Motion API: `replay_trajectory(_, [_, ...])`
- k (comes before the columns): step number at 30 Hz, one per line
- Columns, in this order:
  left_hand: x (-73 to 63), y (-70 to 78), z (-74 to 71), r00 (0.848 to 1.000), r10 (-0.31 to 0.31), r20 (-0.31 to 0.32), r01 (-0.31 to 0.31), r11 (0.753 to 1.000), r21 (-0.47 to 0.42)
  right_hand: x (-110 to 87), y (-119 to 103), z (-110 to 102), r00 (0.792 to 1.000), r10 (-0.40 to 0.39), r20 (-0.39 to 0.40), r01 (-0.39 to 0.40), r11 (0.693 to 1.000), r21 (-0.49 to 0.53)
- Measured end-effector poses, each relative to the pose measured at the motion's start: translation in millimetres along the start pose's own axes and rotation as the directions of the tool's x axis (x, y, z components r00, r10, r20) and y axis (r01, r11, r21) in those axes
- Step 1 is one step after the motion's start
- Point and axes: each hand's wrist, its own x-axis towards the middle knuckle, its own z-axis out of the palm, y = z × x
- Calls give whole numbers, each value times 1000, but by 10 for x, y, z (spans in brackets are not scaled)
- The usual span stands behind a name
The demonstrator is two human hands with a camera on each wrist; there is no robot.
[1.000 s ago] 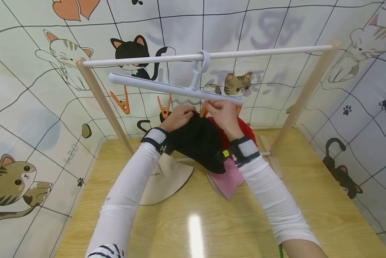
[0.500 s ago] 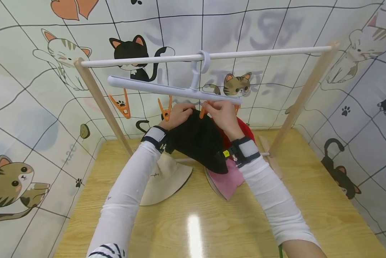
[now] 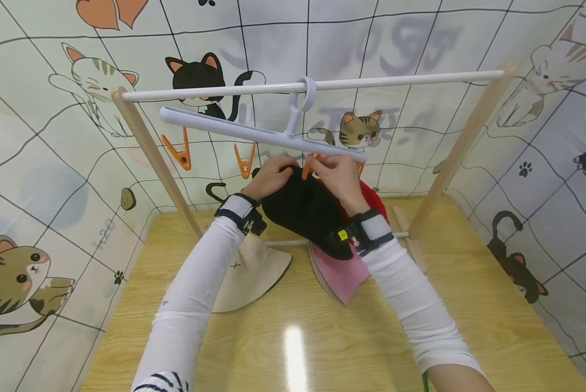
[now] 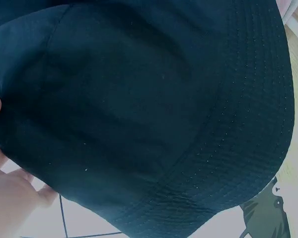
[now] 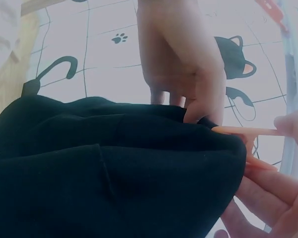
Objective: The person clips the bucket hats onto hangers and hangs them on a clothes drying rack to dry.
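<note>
Just under the lower edge of the hanger (image 3: 234,128), the left hand (image 3: 270,177) pinches the black hat (image 3: 303,212) by its upper part, seemingly steadying it for the orange clip (image 3: 306,170) the right hand (image 3: 341,177) pinches.

My head view looks forward and down from above, past my forearms (image 3: 190,305), far enough back to take in the far corners of the counter (image 3: 361,337) and the wall (image 3: 420,49) behind it. The left wrist view sits so near the black hat (image 3: 298,207) that cloth fills most of it, with a strip of counter at its right side. The right wrist view looks closely across that hat toward my left grip (image 3: 270,178), sharing the orange clip (image 3: 309,167) with the head view.
</note>
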Motion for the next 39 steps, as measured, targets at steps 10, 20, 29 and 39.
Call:
replay_trajectory(10, [-3, -13, 57, 998, -12, -54, 15, 999, 38, -43, 15, -20, 999, 11, 48, -15, 996, 88])
replay_trajectory(20, [-161, -100, 28, 997, -64, -46, 66, 997, 47, -339, 120, -305, 998, 29, 57, -32, 998, 53])
replay_trajectory(29, [-413, -286, -5, 991, -128, -29, 129, 991, 34, -459, 308, -576, 995, 28, 95, -38, 994, 105])
replay_trajectory(39, [-753, -467, 63, 959, -263, 108, 266, 964, -16, -581, 483, -847, 992, 74, 104, -80, 995, 58])
